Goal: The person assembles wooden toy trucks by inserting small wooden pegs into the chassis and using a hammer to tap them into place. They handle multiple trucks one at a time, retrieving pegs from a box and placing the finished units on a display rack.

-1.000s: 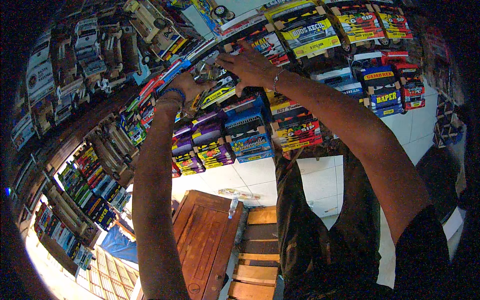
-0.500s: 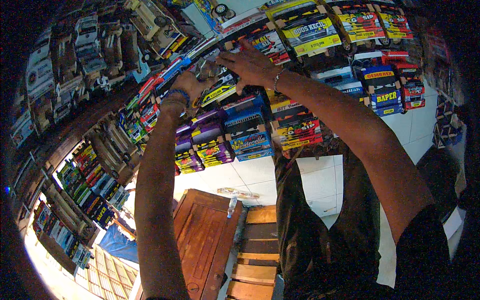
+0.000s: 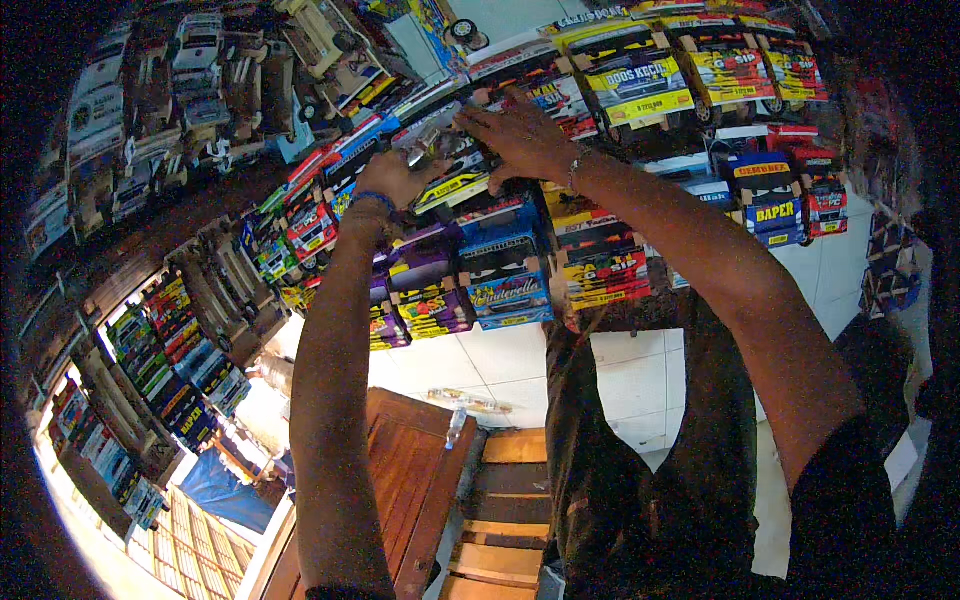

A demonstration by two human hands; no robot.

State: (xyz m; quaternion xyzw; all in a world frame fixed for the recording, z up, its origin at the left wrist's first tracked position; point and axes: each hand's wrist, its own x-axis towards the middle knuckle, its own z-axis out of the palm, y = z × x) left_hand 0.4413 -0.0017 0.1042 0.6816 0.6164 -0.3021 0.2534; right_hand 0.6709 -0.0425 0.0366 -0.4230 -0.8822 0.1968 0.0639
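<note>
A toy truck with a black and yellow front (image 3: 458, 188) sits among rows of similar toy vehicles, between my two hands. My left hand (image 3: 392, 180) grips its left end, with fingers pointing right and a dark bracelet at the wrist. Over its right side lies my right hand (image 3: 530, 140), thumb and fingers spanning the body. Something shiny and clear shows between the hands, too blurred to name. Just nearer stand a blue toy truck (image 3: 508, 290) and a purple one (image 3: 432, 295).
More toy trucks line the far right, including a yellow one (image 3: 640, 90) and a blue one (image 3: 768, 210). Others hang on racks at the left (image 3: 190, 330). Below are a brown wooden door panel (image 3: 410, 470), a slatted wooden bench (image 3: 505, 510) and a small bottle (image 3: 456, 428).
The view has shifted a little, so the toy vehicles sit slightly lower and farther right in it. Both hands stay at the same toy truck.
</note>
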